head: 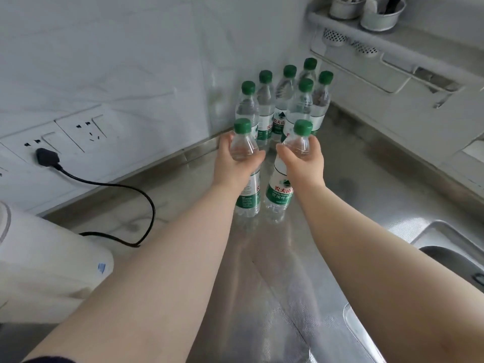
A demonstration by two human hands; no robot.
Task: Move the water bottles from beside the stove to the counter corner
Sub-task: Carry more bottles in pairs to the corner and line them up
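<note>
Placing step: left hand (233, 163) and right hand (303, 161) each grasp an upright bottle by its shoulder, just before six bottles (285, 100) in the counter (353, 184) corner; next, set down and release.

Eight clear water bottles, green caps and green labels, all upright on the steel counter (353, 184).
Six bottles (285, 100) stand bunched tight in the counter's far corner against both walls; just in front of them, a left bottle (248, 189) and a right bottle (281, 189) stand side by side, each held at the neck.
</note>
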